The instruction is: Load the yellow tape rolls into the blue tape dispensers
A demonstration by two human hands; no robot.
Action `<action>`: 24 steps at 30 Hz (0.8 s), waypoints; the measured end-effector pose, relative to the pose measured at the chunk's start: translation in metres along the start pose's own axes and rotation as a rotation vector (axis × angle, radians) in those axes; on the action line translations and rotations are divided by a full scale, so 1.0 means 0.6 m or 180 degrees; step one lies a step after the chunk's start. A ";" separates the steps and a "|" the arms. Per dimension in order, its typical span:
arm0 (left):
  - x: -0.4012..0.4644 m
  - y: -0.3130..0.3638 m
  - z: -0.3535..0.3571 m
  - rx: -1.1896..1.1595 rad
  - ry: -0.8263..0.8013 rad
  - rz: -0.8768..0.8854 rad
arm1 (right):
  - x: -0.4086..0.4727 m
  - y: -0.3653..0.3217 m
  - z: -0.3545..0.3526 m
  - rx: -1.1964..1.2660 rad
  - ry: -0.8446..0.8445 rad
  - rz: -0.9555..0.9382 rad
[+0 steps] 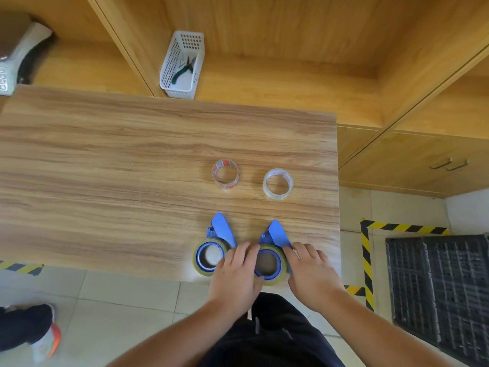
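Observation:
Two blue tape dispensers lie near the table's front edge, each with a yellow tape roll around its hub. The left dispenser holds the left yellow roll and nothing touches it. The right dispenser carries the right yellow roll. My left hand rests on that roll's left side, fingers curled over it. My right hand presses on its right side and on the dispenser's blade end. Part of the right roll is hidden under both hands.
Two clear tape rolls stand further back on the table, one with red print and one plain. A white basket with pliers sits on the shelf behind. The table's right edge is close to my right hand.

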State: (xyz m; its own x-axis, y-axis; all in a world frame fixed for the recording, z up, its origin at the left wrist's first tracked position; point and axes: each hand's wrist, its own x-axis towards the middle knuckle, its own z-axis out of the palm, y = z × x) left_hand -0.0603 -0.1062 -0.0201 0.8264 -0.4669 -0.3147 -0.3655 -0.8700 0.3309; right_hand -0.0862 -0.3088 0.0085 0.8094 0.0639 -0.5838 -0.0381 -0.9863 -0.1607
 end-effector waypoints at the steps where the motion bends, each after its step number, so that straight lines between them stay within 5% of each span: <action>1: -0.005 -0.021 -0.007 -0.0076 0.0145 -0.0129 | 0.006 -0.010 -0.006 0.0035 0.0019 -0.0024; 4: -0.014 -0.097 -0.026 -0.0431 0.0338 -0.0795 | 0.030 -0.054 -0.020 0.0071 -0.0006 -0.0246; 11: 0.003 -0.213 -0.040 -0.1162 -0.0258 -0.1737 | 0.086 -0.165 -0.031 0.0592 -0.0211 -0.0172; 24: 0.062 -0.233 -0.025 -0.1112 -0.0756 -0.1342 | 0.168 -0.250 -0.021 0.1938 -0.0598 0.1136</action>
State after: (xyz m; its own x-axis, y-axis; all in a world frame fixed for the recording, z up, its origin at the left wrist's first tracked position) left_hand 0.0281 0.0006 -0.0650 0.7364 -0.1503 -0.6596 0.1691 -0.9032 0.3946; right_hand 0.0085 -0.1562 -0.0161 0.5745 -0.1668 -0.8013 -0.6443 -0.6959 -0.3171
